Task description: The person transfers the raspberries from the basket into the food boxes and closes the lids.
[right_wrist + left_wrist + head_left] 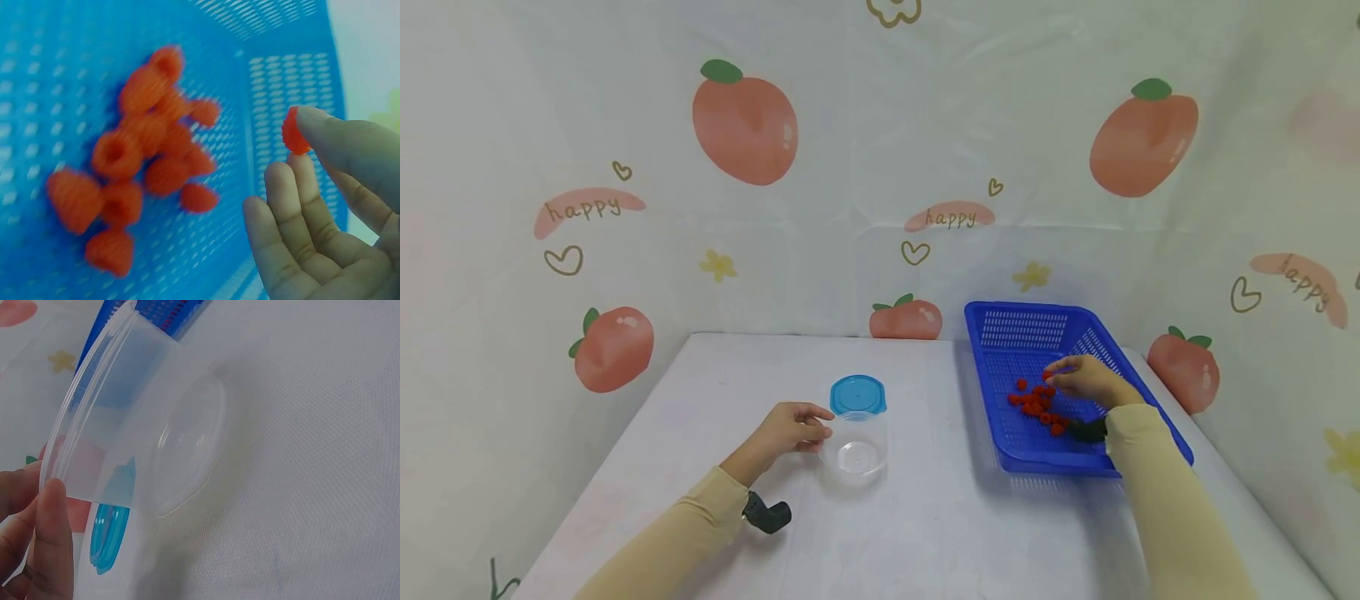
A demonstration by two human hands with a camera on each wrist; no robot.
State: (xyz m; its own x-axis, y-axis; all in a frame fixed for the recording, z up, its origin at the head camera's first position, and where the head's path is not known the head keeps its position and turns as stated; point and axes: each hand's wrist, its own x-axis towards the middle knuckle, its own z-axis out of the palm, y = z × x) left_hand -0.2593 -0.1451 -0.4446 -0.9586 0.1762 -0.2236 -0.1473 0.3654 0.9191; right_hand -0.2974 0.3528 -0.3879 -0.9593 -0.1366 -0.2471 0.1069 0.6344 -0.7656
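My right hand [1088, 381] is over the blue basket [1150, 408], pinching one raspberry [295, 132] between thumb and fingers. Below it, several red raspberries [147, 134] lie in a loose heap on the basket's slotted floor. At the middle of the table stands a clear round plastic tub [854, 450], uncovered, with nothing seen inside. My left hand [790, 433] holds its rim from the left; in the left wrist view the thumb [55, 519] and fingers pinch that rim. Just behind the tub, a blue lid [857, 394] lies on the table.
A white cloth covers the table [925, 533]. The basket's raised walls stand at the right side, near the back curtain [850, 167] printed with fruit. Dark wrist cameras [767, 512] sit on both wrists, the right one low inside the basket.
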